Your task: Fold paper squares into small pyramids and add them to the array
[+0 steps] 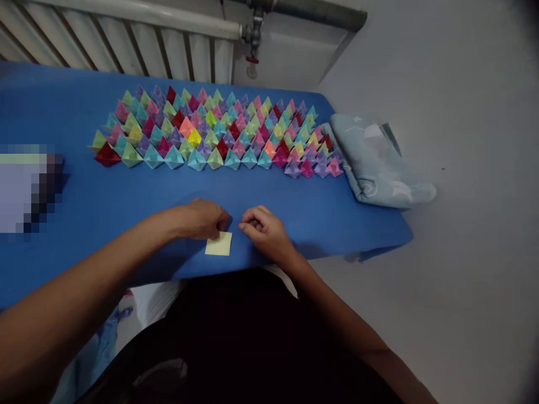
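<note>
A small pale-yellow square of paper (219, 244) lies on the blue-covered surface near its front edge. My left hand (206, 217) is closed at the top of the square, thumb on the paper's upper edge and fingers bent down; the fingertips are partly hidden. Just to the right, apart from the paper, my right hand (267, 231) is curled with thumb and index finger close together, and nothing shows between them. Beyond both hands stand many folded paper boats (214, 134) in packed rows, coloured red, pink, purple, green, yellow and turquoise.
A folded grey-blue patterned cloth (379, 163) lies at the right end of the blue cover (138, 193), against the wall. At the left edge is a pixelated object (21, 191). Behind are a white radiator (168, 42) and a pipe with a red valve handle (252, 59).
</note>
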{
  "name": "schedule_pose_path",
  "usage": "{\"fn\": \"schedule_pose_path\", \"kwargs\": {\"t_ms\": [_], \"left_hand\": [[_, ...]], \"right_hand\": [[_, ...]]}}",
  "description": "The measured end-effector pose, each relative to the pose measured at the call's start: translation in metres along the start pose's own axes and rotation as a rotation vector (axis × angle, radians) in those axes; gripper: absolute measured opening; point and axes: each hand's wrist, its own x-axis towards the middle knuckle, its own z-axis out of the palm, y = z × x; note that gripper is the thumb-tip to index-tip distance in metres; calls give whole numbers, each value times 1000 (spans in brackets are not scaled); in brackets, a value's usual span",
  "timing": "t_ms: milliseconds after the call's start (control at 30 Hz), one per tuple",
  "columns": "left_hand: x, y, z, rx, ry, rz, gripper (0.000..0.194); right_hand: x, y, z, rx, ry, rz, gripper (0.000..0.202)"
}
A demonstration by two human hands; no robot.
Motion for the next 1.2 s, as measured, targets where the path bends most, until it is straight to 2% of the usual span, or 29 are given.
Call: {"fn": "schedule_pose_path", "kwargs": {"t_ms": [100, 133, 200, 267, 400, 533, 600, 667, 800, 867, 933, 1033, 1200], "left_hand": [[-14, -13, 4, -278, 48, -1, 4], [-19, -17, 8, -448, 87, -1, 7], [-29, -22, 17, -833, 211, -1, 18], [-35, -20, 30, -1074, 354, -9, 25], [-36, -8, 53, -1290, 607, -40, 26], [-35, -1, 63, -1360, 701, -1, 24], [-39, -4, 62, -1276, 713, 46, 23], [-43, -9, 58, -1067, 737, 115, 20], [-48, -17, 53, -369, 853, 325, 11], [-45, -17, 57, -37, 956, 391, 16], [-40, -15, 67, 191, 1065, 406, 18], [-35, -13, 87, 338, 1145, 379, 17], [-40, -13, 109, 341, 1061, 338, 17]], "right_hand": [[-1, -1, -2, 148, 41, 42, 9], [-2, -2, -3, 217, 41, 80, 10], [-5, -8, -2, 368, 11, 182, 17], [-7, -15, 1, 493, -52, 260, 25], [-10, -28, 15, 567, -82, 243, 25], [-9, -30, 24, 396, -20, 155, 16], [-9, -27, 24, 212, 13, 51, 16], [-8, -24, 21, -21, 32, -133, 16], [-4, -18, 13, -481, 24, -526, 17], [-1, -14, 10, -675, 47, -631, 17], [0, -8, 9, -797, 75, -682, 17], [-4, 2, 10, -848, 59, -725, 17], [-15, 8, 10, -854, -70, -721, 23]]}}
